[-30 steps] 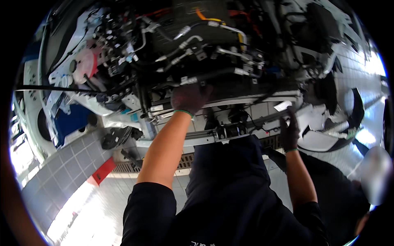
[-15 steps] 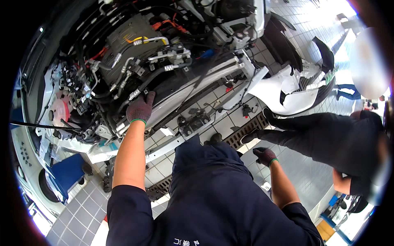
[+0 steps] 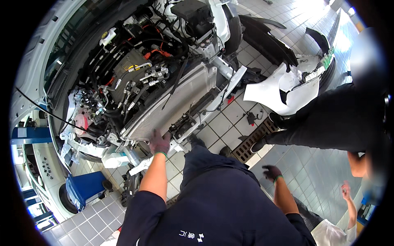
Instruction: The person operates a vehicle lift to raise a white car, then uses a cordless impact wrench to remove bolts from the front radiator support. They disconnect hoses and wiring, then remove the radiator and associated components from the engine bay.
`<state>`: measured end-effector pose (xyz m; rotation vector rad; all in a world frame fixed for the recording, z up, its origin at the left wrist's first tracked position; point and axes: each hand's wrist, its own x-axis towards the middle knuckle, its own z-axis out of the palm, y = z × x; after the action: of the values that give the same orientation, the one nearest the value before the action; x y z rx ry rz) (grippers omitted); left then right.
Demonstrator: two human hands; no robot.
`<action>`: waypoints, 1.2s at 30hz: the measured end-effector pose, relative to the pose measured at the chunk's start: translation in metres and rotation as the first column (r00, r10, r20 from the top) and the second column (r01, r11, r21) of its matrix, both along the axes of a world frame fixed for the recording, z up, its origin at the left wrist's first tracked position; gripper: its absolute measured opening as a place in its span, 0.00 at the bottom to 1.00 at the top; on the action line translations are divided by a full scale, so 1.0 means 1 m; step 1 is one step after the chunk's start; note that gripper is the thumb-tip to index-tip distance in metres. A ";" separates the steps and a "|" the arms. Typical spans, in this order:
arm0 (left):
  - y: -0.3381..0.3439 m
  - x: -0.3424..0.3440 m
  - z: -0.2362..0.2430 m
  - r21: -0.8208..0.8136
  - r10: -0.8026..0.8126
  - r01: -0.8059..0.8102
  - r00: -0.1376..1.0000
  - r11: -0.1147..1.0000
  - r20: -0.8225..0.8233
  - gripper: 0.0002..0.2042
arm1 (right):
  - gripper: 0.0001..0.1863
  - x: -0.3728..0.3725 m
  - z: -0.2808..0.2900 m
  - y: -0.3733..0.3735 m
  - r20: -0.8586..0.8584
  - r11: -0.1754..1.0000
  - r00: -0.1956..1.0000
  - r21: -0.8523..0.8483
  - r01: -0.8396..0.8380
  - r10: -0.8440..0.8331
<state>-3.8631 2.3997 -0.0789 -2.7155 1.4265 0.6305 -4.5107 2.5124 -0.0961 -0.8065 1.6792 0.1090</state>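
Observation:
My left hand (image 3: 159, 142), in a dark red knit glove, rests with spread fingers at the lower left end of the radiator (image 3: 170, 108). The finned face of this radiator lies tilted at the car's open front. Just beside the hand, a black bracket-like part (image 3: 183, 125) sits along the white front crossmember (image 3: 209, 112). Out to my right, over the floor, hangs my right hand (image 3: 271, 173) in a similar glove. Its fingers are loosely bent and apart, and I see nothing in them.
Beyond the radiator is the engine bay (image 3: 131, 69), full of hoses. A removed white bumper (image 3: 273, 90) lies on the tiled floor at right. One person in black (image 3: 324, 123) stands nearby; another in white (image 3: 334, 231) is lower right. A blue bin (image 3: 84, 186) stands left.
My left hand has moved from the radiator's top edge to its near lower end. The radiator's finned face now shows. My right hand's fingers have loosened, and my view has shifted; a person in white appears.

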 end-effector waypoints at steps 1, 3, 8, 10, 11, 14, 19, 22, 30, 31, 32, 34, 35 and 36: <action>0.018 -0.011 -0.013 0.094 -0.060 0.067 0.995 0.993 -0.075 0.38 | 0.28 -0.025 -0.015 0.028 -0.039 0.999 0.999 0.020 0.025 -0.024; 0.045 -0.028 -0.029 0.285 -0.161 0.224 0.960 0.932 -0.228 0.38 | 0.29 -0.073 -0.041 0.085 -0.108 0.996 0.991 0.041 0.084 -0.079; 0.127 0.017 -0.085 0.487 -0.248 0.510 0.827 0.709 -0.505 0.35 | 0.36 -0.153 -0.111 0.127 -0.141 0.998 0.990 -0.065 -0.001 -0.008; 0.117 0.031 -0.076 0.433 -0.425 0.599 0.793 0.673 -0.437 0.29 | 0.36 -0.129 -0.092 0.106 -0.162 0.994 0.987 -0.114 0.001 -0.020; 0.108 0.034 -0.075 0.379 -0.555 0.693 0.720 0.613 -0.418 0.24 | 0.36 -0.113 -0.080 0.089 -0.170 0.990 0.985 -0.138 -0.029 0.006; 0.103 0.056 -0.080 0.294 -0.404 0.544 0.811 0.785 -0.423 0.23 | 0.35 -0.059 -0.046 0.030 -0.177 0.958 0.973 -0.219 -0.184 0.146; 0.063 0.021 -0.077 0.096 -0.647 0.709 0.683 0.699 -0.339 0.19 | 0.35 -0.002 0.021 -0.028 -0.205 0.929 0.955 -0.261 -0.262 0.212; 0.041 -0.016 -0.074 0.181 -0.186 0.366 0.768 0.913 -0.613 0.26 | 0.36 0.017 0.050 -0.022 -0.149 0.932 0.974 -0.295 -0.210 0.173; -0.009 -0.176 0.100 -0.002 -0.325 0.653 0.373 0.757 -0.869 0.31 | 0.34 0.097 0.188 -0.023 0.445 0.901 0.896 -0.392 0.186 0.008; -0.015 -0.196 0.119 -0.046 -0.329 0.692 0.283 0.720 -0.901 0.30 | 0.33 0.114 0.203 -0.027 0.516 0.882 0.857 -0.406 0.239 0.005; -0.016 -0.209 0.139 -0.088 -0.342 0.731 0.206 0.676 -0.917 0.29 | 0.32 0.140 0.212 -0.032 0.623 0.855 0.782 -0.406 0.323 0.000; -0.019 -0.236 0.160 -0.196 -0.391 0.821 0.037 0.537 -0.919 0.28 | 0.31 0.189 0.206 -0.036 0.676 0.730 0.727 -0.557 0.396 0.122; -0.019 -0.232 0.173 -0.249 -0.428 0.833 -0.016 0.494 -0.904 0.27 | 0.31 0.204 0.213 -0.036 0.697 0.738 0.701 -0.552 0.388 0.152; -0.018 -0.229 0.185 -0.312 -0.470 0.830 -0.068 0.463 -0.880 0.26 | 0.31 0.213 0.221 -0.028 0.702 0.751 0.701 -0.529 0.394 0.127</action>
<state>-4.0918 2.3817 0.1057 -0.7565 2.1887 2.1248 -4.2980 2.4848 0.1251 -1.0447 0.9841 -0.8718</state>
